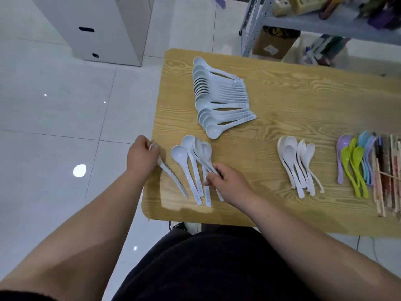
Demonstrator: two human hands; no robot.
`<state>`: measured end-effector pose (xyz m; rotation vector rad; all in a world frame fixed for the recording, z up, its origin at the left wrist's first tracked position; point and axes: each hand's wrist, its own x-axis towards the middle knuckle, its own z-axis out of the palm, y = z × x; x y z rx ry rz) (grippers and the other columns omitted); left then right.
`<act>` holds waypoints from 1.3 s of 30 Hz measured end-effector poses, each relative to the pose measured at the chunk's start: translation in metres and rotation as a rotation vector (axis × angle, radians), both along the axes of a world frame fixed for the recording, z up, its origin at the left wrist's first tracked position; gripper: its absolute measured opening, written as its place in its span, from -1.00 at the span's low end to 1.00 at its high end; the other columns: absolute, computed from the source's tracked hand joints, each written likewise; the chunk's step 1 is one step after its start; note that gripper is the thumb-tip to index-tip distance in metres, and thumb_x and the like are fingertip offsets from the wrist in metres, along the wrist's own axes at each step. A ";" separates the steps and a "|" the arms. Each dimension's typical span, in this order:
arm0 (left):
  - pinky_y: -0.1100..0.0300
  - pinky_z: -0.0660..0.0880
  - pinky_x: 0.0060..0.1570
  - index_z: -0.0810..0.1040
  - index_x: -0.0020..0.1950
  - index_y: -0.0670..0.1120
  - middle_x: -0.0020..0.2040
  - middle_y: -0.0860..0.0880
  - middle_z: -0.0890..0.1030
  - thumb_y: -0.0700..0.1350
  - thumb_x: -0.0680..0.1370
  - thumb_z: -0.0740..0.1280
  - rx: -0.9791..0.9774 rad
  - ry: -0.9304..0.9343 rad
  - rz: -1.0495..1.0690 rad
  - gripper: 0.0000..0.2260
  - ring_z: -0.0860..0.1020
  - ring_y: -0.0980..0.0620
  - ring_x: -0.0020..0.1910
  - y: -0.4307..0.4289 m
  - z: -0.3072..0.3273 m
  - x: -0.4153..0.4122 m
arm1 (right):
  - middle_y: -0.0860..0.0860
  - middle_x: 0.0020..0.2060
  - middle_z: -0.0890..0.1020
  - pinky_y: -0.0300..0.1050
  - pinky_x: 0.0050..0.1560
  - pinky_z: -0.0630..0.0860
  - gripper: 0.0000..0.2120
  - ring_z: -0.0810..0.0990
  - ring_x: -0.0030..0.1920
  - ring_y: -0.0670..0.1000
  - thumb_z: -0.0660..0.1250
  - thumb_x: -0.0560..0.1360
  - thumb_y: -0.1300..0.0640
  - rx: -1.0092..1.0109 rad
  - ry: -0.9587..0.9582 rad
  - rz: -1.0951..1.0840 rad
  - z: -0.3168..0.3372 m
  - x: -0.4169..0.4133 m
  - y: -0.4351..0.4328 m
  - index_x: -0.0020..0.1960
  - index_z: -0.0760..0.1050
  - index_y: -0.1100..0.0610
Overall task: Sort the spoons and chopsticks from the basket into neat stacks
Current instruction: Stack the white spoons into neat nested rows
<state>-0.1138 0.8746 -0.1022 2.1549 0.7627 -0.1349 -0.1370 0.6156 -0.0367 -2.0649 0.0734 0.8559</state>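
My left hand [142,156] grips the bowl end of a pale blue soup spoon [173,180] at the table's left edge; its handle points toward me. My right hand [227,183] pinches the handles of a small bunch of pale blue spoons [191,153] lying near the front left of the wooden table [282,101]. Behind them a long overlapping row of the same pale blue spoons [219,96] lies with handles pointing right. White spoons [299,161] form a small pile to the right. Further right lie coloured plastic spoons [355,161] and a bundle of chopsticks [388,177].
A metal shelf rack [303,20] with boxes and bags stands behind the table. A white cabinet [97,29] stands on the tiled floor at the back left. The table's left and front edges are close to my hands. No basket is in view.
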 end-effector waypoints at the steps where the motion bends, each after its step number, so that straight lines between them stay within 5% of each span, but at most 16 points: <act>1: 0.11 0.43 -0.23 0.31 -0.15 -0.07 -0.09 0.01 0.62 -0.18 0.52 0.23 -0.046 -0.046 0.046 -0.89 0.57 -0.03 -0.10 0.001 0.009 -0.009 | -0.14 -0.12 0.70 0.15 0.11 0.59 -0.86 0.66 -0.04 -0.08 0.22 0.63 0.02 0.024 -0.001 0.016 0.000 0.002 0.005 0.05 0.55 -0.03; 6: 0.00 0.64 -0.15 0.34 -0.05 -0.09 -0.08 -0.13 0.60 -0.27 0.56 0.23 -0.533 -0.197 0.253 -0.89 0.66 -0.05 -0.15 -0.010 0.050 -0.025 | -0.13 -0.06 0.70 0.08 0.13 0.59 -0.88 0.66 0.04 -0.11 0.25 0.62 -0.04 0.161 -0.009 0.083 0.007 0.001 0.036 0.05 0.54 -0.05; 10: 0.04 0.64 -0.11 0.52 0.08 -0.06 -0.02 -0.13 0.61 -0.03 0.62 0.35 -0.809 -0.174 0.341 -0.88 0.67 -0.03 -0.09 -0.031 0.072 -0.023 | -0.07 -0.25 0.61 -0.02 -0.21 0.50 -0.82 0.61 -0.23 -0.07 0.23 0.65 -0.04 0.132 -0.079 0.162 0.013 -0.007 0.046 -0.02 0.51 0.05; 13: -0.10 0.63 0.02 0.56 0.14 -0.01 -0.11 -0.04 0.68 0.00 0.60 0.37 -0.860 -0.202 0.300 -0.84 0.68 -0.10 -0.07 -0.044 0.078 -0.020 | -0.02 -0.09 0.64 -0.04 -0.15 0.56 -0.84 0.72 -0.12 -0.14 0.20 0.68 0.03 0.165 -0.053 0.158 0.018 -0.013 0.042 0.09 0.52 0.05; 18: 0.11 0.61 -0.09 0.63 0.09 -0.07 -0.03 -0.07 0.63 -0.22 0.52 0.42 -0.892 -0.098 0.268 -0.83 0.62 0.02 -0.25 -0.073 0.078 -0.015 | -0.03 -0.02 0.67 -0.02 -0.03 0.56 -0.85 0.73 -0.22 -0.07 0.22 0.66 0.02 0.195 0.012 0.148 0.017 -0.019 0.028 0.13 0.53 0.01; 20: 0.10 0.55 -0.16 0.60 -0.05 -0.09 -0.07 -0.07 0.62 -0.33 0.49 0.36 -0.925 -0.089 0.300 -0.84 0.57 -0.04 -0.26 -0.080 0.077 -0.009 | 0.03 0.01 0.70 0.09 0.05 0.63 -0.79 0.73 -0.21 0.03 0.21 0.67 -0.01 0.299 0.176 0.031 0.016 -0.016 0.021 0.21 0.53 0.03; 23: 0.07 0.48 -0.17 0.58 -0.10 -0.05 -0.13 -0.05 0.63 -0.37 0.43 0.36 -0.969 -0.111 0.277 -0.78 0.54 -0.07 -0.27 -0.095 0.074 0.004 | 0.13 -0.10 0.69 0.08 -0.09 0.65 -0.72 0.63 -0.31 0.07 0.15 0.70 0.00 0.503 0.449 -0.233 0.011 -0.001 0.008 0.21 0.51 0.15; 27: 0.03 0.44 -0.14 0.61 -0.13 0.10 -0.11 -0.02 0.67 -0.15 0.39 0.44 -0.816 -0.104 0.119 -0.85 0.54 -0.07 -0.17 -0.118 0.070 0.027 | 0.04 -0.21 0.61 -0.02 -0.15 0.58 -0.79 0.53 -0.38 -0.03 0.20 0.68 0.03 0.378 0.375 -0.167 0.004 0.031 -0.022 0.08 0.55 0.11; 30: 0.25 0.47 -0.04 0.63 0.06 0.07 0.05 0.10 0.67 -0.01 0.51 0.42 -0.689 -0.143 -0.020 -0.85 0.60 0.17 -0.04 -0.125 0.064 0.051 | -0.11 -0.18 0.62 0.03 0.01 0.57 -0.83 0.58 -0.23 -0.06 0.23 0.67 -0.02 0.089 0.081 0.068 0.002 0.070 -0.052 0.04 0.59 -0.06; 33: 0.37 0.49 -0.01 0.59 0.19 0.04 0.08 0.16 0.62 -0.05 0.60 0.33 -0.517 -0.182 -0.028 -0.83 0.56 0.33 0.00 -0.119 0.053 0.074 | -0.08 0.07 0.62 0.02 0.08 0.50 -0.72 0.56 0.07 -0.02 0.19 0.66 -0.06 -0.217 -0.283 0.424 -0.011 0.115 -0.080 0.33 0.51 -0.11; 36: 0.17 0.47 0.24 0.52 0.29 0.03 0.22 0.06 0.51 -0.01 0.56 0.35 -0.175 -0.201 -0.162 -0.70 0.48 0.14 0.22 -0.106 0.029 0.086 | 0.05 0.13 0.59 0.07 0.03 0.53 -0.57 0.56 0.13 0.13 0.13 0.63 -0.13 -0.436 -0.524 0.666 -0.036 0.157 -0.099 0.44 0.44 -0.02; 39: 0.11 0.27 0.38 0.46 0.38 -0.05 0.33 -0.07 0.42 0.11 0.49 0.39 0.063 -0.226 -0.380 -0.49 0.33 -0.05 0.36 -0.105 0.011 0.085 | 0.11 -0.05 0.64 0.08 -0.13 0.58 -0.57 0.64 -0.06 0.22 0.21 0.57 -0.09 -0.460 -0.798 0.835 -0.064 0.180 -0.110 0.32 0.57 0.09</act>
